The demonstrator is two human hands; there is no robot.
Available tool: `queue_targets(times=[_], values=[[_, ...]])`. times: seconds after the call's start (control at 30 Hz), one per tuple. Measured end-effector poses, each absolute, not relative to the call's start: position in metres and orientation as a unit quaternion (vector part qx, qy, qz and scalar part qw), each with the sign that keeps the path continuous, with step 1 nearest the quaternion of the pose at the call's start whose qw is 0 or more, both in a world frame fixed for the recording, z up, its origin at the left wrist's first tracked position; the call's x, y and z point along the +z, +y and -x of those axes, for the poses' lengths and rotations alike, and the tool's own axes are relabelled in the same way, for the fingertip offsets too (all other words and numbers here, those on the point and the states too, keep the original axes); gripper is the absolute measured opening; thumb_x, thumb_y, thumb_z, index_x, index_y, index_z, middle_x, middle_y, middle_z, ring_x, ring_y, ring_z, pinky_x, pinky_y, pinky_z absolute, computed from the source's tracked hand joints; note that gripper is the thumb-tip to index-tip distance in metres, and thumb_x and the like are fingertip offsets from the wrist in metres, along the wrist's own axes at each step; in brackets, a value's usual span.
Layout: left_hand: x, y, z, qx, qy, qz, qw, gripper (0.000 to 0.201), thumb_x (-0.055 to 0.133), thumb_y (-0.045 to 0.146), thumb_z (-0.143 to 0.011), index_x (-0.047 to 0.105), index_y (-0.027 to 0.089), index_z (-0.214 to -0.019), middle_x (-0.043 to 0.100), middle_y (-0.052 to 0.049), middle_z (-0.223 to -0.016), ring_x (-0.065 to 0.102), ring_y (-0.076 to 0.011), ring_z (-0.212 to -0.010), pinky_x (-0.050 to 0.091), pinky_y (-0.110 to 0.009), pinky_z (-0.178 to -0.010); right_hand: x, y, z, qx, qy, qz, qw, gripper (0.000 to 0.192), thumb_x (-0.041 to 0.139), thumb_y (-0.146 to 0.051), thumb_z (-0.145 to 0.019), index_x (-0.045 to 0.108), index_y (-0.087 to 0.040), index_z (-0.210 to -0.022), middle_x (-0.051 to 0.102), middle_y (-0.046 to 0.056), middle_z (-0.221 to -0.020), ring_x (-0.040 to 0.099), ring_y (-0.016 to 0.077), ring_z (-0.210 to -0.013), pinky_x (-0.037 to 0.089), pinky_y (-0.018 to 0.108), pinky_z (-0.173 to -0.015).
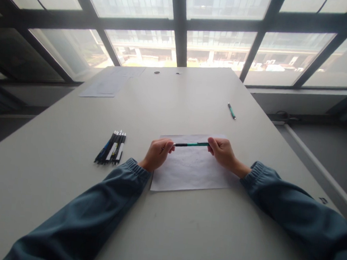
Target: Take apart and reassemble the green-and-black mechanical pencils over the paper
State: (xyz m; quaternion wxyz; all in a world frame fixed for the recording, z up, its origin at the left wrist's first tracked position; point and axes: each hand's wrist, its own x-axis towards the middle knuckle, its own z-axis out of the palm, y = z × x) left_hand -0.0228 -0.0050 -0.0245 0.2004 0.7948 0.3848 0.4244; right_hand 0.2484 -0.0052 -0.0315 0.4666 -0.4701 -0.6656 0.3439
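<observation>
- both hands pinching one green pen (191, 144) level over the paper sheet (188, 169): left hand (156, 154) at its dark end, right hand (222, 151) at the green end
- bundle of pens (111, 148) at 9 o'clock, well apart
- spare pen (231, 111) at 1 o'clock, more papers (110, 83) at 11 o'clock
- nothing lies between the hands and either

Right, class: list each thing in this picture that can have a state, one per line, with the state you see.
Green and black pen: held level above the sheet, gripped at both ends.
Left hand: closed on the pen's black end.
Right hand: closed on the pen's green end.
White paper sheet: flat on the grey table.
Bundle of pens: lying together, untouched.
Second green pen: lying alone.
Far papers: flat.
</observation>
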Motion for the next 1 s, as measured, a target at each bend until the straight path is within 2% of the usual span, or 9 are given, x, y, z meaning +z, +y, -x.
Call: queue_targets(times=[0.17,0.3,0.57,0.7,0.83,1.0], values=[[-0.026,-0.003,0.0244,0.405,0.392,-0.804,0.186,0.041,0.047,0.051,-0.1,0.062,0.017,-0.081,0.064,-0.003,-0.075,0.058,-0.014,-0.069,0.046,-0.025,-0.067,-0.0302,-0.0047,-0.2479,0.347,-0.648,0.483,0.476,0.073,0.045,-0.079,-0.088,0.052,-0.018,-0.047,0.047,0.0,-0.043,0.043,0.01,-0.042,0.032,0.025,-0.047],[-0.0302,-0.0012,0.0258,0.396,0.417,-0.801,0.164,0.035,0.051,0.051,-0.098,0.063,0.018,-0.094,0.067,-0.001,-0.079,0.059,-0.0136,-0.07,0.048,-0.024,-0.067,-0.0296,-0.005,-0.2474,0.359,-0.645,0.485,0.469,0.074,0.045,-0.08,-0.086,0.053,-0.018,-0.048,0.047,0.0,-0.042,0.042,0.0093,-0.041,0.031,0.025,-0.046],[-0.0323,-0.0006,0.0254,0.407,0.401,-0.808,0.142,0.034,0.053,0.048,-0.099,0.064,0.018,-0.089,0.066,-0.001,-0.075,0.058,-0.0131,-0.067,0.045,-0.023,-0.061,-0.0329,-0.0035,-0.2475,0.385,-0.65,0.465,0.461,0.075,0.042,-0.08,-0.088,0.054,-0.017,-0.049,0.049,0.0,-0.045,0.043,0.0094,-0.043,0.032,0.025,-0.048],[-0.0329,0.0002,0.0261,0.415,0.398,-0.807,0.131,0.03,0.054,0.044,-0.099,0.064,0.018,-0.088,0.066,-0.002,-0.076,0.059,-0.0131,-0.069,0.046,-0.023,-0.064,-0.0314,-0.0041,-0.2482,0.394,-0.671,0.441,0.447,0.067,0.051,-0.073,-0.089,0.054,-0.017,-0.054,0.048,-0.002,-0.048,0.041,0.0088,-0.046,0.031,0.024,-0.05],[-0.0339,0.0016,0.027,0.399,0.385,-0.821,0.138,0.03,0.048,0.041,-0.102,0.062,0.018,-0.088,0.062,-0.001,-0.074,0.056,-0.0132,-0.069,0.044,-0.025,-0.067,-0.0299,-0.005,-0.2489,0.406,-0.675,0.431,0.441,0.062,0.052,-0.068,-0.091,0.059,-0.016,-0.058,0.048,-0.002,-0.049,0.041,0.0088,-0.046,0.03,0.024,-0.049],[-0.0311,0.0013,0.0258,0.374,0.373,-0.835,0.157,0.038,0.039,0.04,-0.104,0.058,0.018,-0.079,0.057,-0.001,-0.071,0.053,-0.0137,-0.069,0.041,-0.026,-0.068,-0.0303,-0.0057,-0.2492,0.42,-0.675,0.415,0.442,0.061,0.051,-0.065,-0.093,0.059,-0.016,-0.058,0.048,-0.002,-0.049,0.04,0.0086,-0.046,0.03,0.025,-0.049]])
